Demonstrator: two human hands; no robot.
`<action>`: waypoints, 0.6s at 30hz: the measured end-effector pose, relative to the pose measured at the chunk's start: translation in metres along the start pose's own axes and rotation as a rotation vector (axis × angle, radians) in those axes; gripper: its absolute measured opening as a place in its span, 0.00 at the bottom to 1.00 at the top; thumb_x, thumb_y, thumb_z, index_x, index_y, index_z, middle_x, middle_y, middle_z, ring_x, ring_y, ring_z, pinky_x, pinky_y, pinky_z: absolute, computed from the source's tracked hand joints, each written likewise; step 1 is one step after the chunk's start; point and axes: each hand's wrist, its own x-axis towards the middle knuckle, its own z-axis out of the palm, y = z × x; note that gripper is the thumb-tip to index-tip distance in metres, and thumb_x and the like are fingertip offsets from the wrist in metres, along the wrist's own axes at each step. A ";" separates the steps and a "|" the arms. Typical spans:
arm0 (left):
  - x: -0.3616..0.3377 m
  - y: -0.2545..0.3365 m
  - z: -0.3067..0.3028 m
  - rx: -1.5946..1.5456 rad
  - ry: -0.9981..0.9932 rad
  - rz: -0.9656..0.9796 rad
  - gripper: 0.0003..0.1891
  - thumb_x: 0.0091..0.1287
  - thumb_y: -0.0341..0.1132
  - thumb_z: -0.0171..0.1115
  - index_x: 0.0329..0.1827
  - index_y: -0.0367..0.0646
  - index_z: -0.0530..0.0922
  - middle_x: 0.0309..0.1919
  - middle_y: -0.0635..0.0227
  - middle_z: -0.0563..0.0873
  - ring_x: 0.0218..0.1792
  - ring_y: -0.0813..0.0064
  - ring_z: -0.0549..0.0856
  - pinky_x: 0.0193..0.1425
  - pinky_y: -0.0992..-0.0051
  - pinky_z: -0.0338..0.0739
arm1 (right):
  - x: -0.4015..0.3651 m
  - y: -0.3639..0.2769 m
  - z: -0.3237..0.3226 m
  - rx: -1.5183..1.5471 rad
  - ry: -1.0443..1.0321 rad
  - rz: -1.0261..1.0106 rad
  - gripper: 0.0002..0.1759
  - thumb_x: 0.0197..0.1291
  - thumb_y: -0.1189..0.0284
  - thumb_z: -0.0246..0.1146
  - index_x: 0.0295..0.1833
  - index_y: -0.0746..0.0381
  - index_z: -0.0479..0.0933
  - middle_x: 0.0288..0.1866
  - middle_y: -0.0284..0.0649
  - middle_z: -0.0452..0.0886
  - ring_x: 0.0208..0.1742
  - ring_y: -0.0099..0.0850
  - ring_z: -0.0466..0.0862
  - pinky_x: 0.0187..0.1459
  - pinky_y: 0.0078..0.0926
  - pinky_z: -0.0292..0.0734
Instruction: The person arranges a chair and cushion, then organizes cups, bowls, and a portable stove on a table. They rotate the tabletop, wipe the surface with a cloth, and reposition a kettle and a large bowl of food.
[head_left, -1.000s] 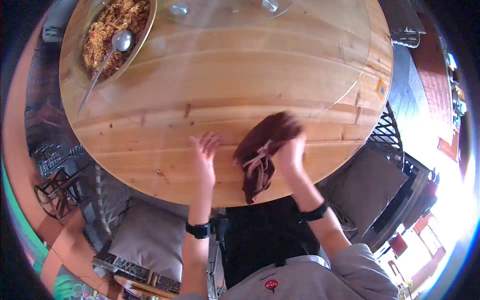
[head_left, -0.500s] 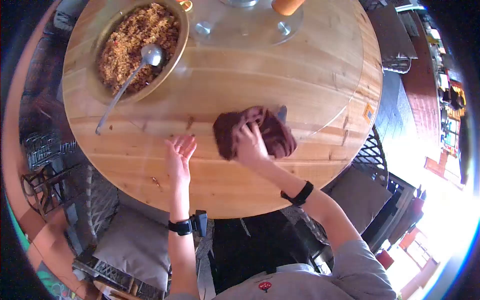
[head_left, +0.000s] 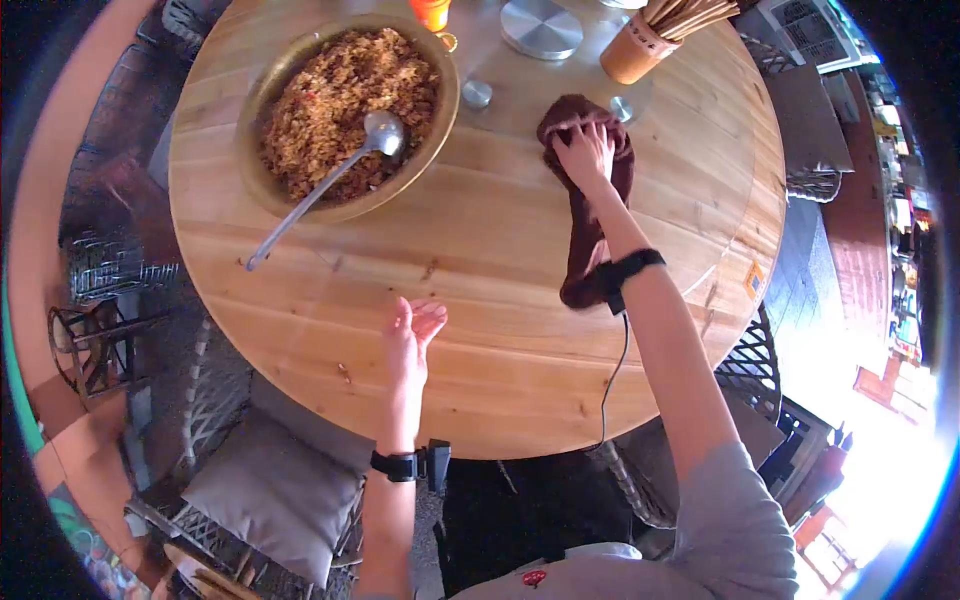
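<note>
My right hand (head_left: 588, 160) lies on a crumpled dark brown cloth (head_left: 584, 235), its fingers spread and slightly bent over the fabric, pressing it to the round wooden table (head_left: 500, 340). One end of the cloth trails back toward me under the wrist. My left hand (head_left: 410, 335) hovers by the table's near side, palm partly up, fingers apart and nothing in it. Left of the cloth stands a wide brass-coloured bowl (head_left: 446, 105) of fried rice (head_left: 340, 100). A metal ladle (head_left: 318, 190) rests in it, its handle over the rim.
A cup of chopsticks (head_left: 635, 52) stands beyond the cloth, near a round metal disc (head_left: 541, 28) on a glass turntable. An orange cup (head_left: 430, 12) is behind the bowl. Cushioned wicker chairs (head_left: 275, 490) surround the table. A cable (head_left: 612, 385) hangs from my right wristband.
My right hand has pushed the cloth away from me and to the right, stretching it out. The view has shifted, showing more of the table's far side. My left hand stays open.
</note>
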 end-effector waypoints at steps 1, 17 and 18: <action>0.001 -0.001 -0.001 -0.012 -0.008 -0.014 0.21 0.66 0.46 0.48 0.40 0.31 0.71 0.34 0.54 0.81 0.35 0.65 0.83 0.43 0.68 0.80 | 0.002 -0.015 -0.004 0.001 -0.035 -0.065 0.29 0.51 0.50 0.55 0.55 0.56 0.71 0.59 0.42 0.66 0.63 0.39 0.60 0.60 0.44 0.54; -0.005 -0.011 0.006 -0.092 0.077 -0.015 0.21 0.64 0.47 0.51 0.38 0.32 0.71 0.30 0.56 0.81 0.32 0.67 0.83 0.38 0.70 0.81 | -0.129 -0.100 -0.041 -0.099 -0.455 -0.613 0.29 0.46 0.50 0.58 0.47 0.61 0.76 0.56 0.43 0.69 0.62 0.40 0.61 0.63 0.46 0.49; -0.010 -0.006 0.013 -0.092 0.051 -0.026 0.21 0.64 0.47 0.51 0.38 0.32 0.71 0.29 0.56 0.81 0.32 0.67 0.83 0.39 0.70 0.81 | -0.109 -0.096 -0.036 -0.065 -0.321 -0.472 0.28 0.46 0.52 0.59 0.47 0.62 0.76 0.56 0.45 0.69 0.61 0.41 0.61 0.63 0.46 0.50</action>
